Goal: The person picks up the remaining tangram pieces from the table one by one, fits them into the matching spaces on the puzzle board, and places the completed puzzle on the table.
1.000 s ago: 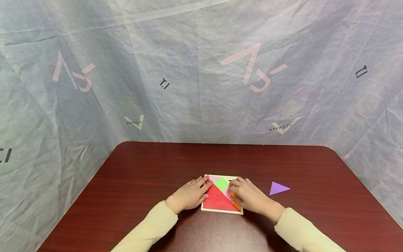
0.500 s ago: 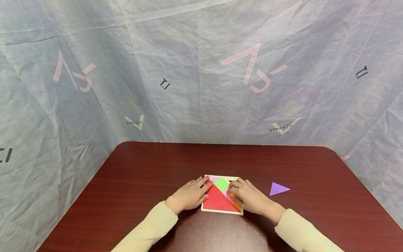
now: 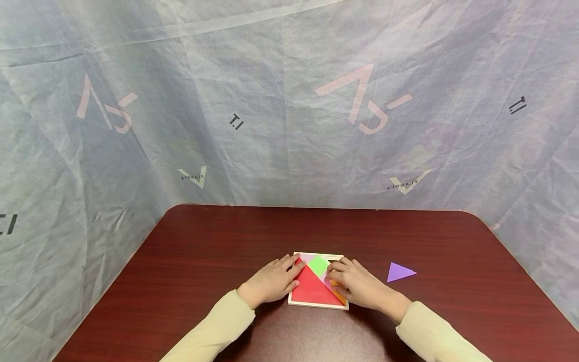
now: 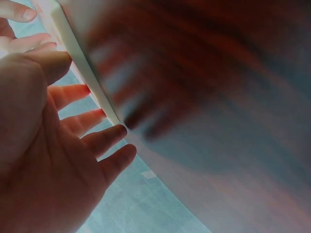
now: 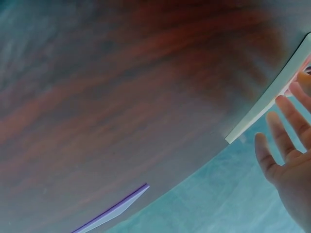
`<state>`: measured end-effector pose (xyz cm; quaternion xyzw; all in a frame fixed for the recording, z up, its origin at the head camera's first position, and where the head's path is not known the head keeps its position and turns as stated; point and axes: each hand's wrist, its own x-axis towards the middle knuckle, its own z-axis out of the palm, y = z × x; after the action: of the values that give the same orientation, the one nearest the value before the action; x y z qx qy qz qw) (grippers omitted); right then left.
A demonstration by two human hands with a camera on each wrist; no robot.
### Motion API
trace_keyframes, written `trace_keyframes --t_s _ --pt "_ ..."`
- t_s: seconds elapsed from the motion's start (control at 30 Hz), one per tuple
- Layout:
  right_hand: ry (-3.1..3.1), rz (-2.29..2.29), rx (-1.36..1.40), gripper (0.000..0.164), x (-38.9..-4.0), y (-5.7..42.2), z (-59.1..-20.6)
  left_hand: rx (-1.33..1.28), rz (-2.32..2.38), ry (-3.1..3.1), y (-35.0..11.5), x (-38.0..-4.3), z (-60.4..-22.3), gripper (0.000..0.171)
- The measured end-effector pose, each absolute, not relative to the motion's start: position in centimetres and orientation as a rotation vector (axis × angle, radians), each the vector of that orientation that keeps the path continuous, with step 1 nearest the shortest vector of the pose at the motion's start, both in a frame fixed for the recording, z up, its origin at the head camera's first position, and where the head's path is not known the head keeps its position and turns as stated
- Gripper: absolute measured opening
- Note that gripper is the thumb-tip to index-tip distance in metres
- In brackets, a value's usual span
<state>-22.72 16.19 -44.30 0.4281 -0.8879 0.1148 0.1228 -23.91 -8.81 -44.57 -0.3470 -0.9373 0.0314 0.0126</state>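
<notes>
A square white-rimmed tangram tray (image 3: pixel 312 303) lies on the table with coloured pieces inside: a large red area (image 3: pixel 312 289), a green square (image 3: pixel 318 266), pink pieces (image 3: pixel 326 280) and an orange piece (image 3: pixel 340 295). My left hand (image 3: pixel 270 282) rests on the tray's left side, its fingers stretched over the rim and the red. In the right wrist view, the fingers of my right hand (image 5: pixel 291 160) look fairly straight beside the tray edge (image 5: pixel 267 104). From the head, that hand covers the tray's right side, fingertips touching around the orange and pink pieces, partly hiding them.
A loose purple triangle (image 3: pixel 400 272) lies on the dark red table (image 3: pixel 226 231), to the right of the tray. Grey printed fabric (image 3: pixel 289 100) hangs behind the table and along both sides.
</notes>
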Motion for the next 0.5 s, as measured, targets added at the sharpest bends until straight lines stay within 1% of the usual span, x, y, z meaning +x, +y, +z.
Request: trace_keyframes --t_s 0.33,0.5 --pt "-2.57 0.337 1.216 0.026 -22.8 16.8 -43.9 -1.085 0.078 -2.937 -8.8 -23.9 -44.4 0.047" --pt "-2.6 0.35 1.176 0.024 -22.8 17.2 -43.6 -1.088 0.076 -2.936 -8.8 -23.8 -44.3 0.047"
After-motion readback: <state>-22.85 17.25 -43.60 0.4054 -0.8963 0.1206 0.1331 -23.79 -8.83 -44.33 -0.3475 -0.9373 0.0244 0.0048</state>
